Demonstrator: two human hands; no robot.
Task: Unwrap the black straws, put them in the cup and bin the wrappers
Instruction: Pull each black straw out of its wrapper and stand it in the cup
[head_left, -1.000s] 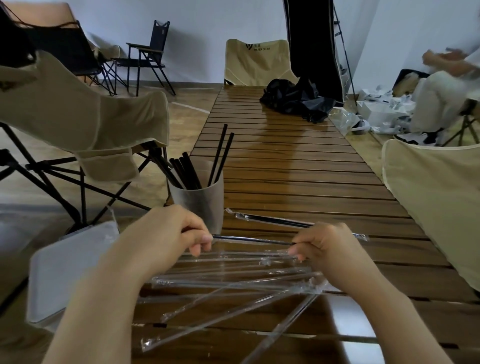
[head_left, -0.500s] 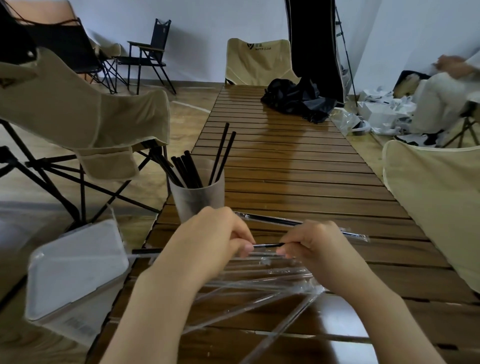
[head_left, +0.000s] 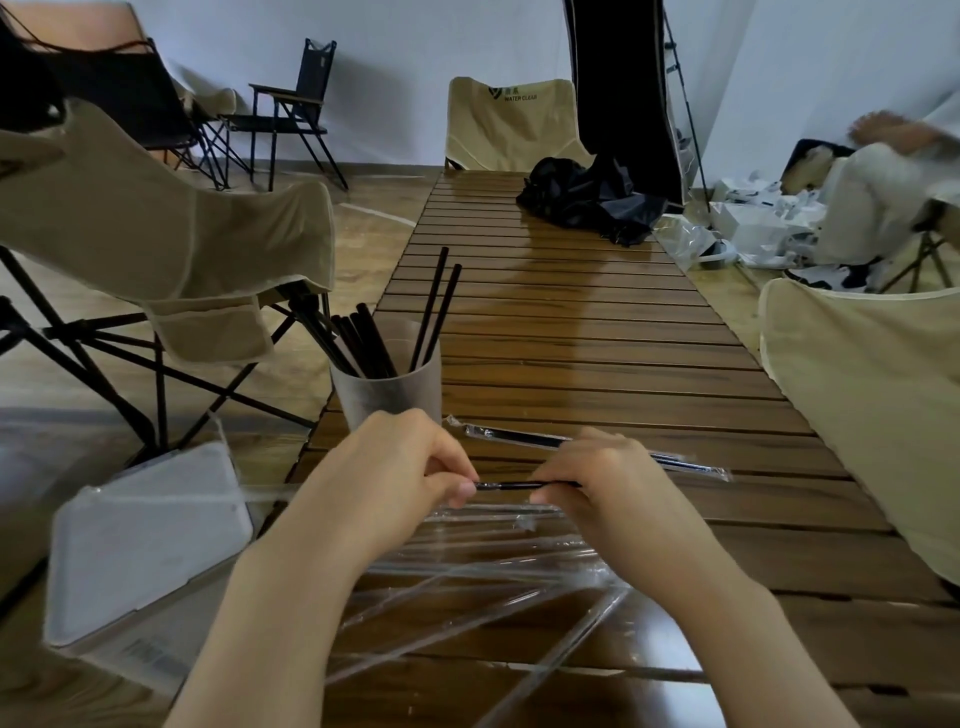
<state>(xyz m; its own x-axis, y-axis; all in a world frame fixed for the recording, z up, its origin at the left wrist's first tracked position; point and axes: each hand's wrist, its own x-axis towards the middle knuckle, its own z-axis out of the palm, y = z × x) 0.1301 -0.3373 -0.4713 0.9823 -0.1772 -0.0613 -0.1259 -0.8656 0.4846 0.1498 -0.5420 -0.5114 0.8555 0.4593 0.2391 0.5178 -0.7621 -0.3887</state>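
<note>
Black straw (head_left: 524, 486) sits just below the middle of the frame, level between my two hands, and only a short dark stretch of it shows between them. My left hand (head_left: 400, 467) has its grip closed on one end, thumb and curled fingers pinching it; my right hand (head_left: 605, 483) pinches the other end the same way, fingers folded tight. Whether a wrapper covers that stretch I cannot tell. Just above my left hand stands the cup (head_left: 387, 392), pale and translucent, with several bare black straws leaning in it (two stick up well above the rest). Another wrapped straw (head_left: 524, 439) lies on the wooden slatted table (head_left: 571, 322) just above my right hand. Under and below both hands, a loose heap of clear wrappers (head_left: 467, 582) lies spread over the table's near end. At lower left, off the table's edge, sits a pale lidded bin (head_left: 150, 535). A black bundle of cloth (head_left: 592, 200) lies at the table's far end.
</note>
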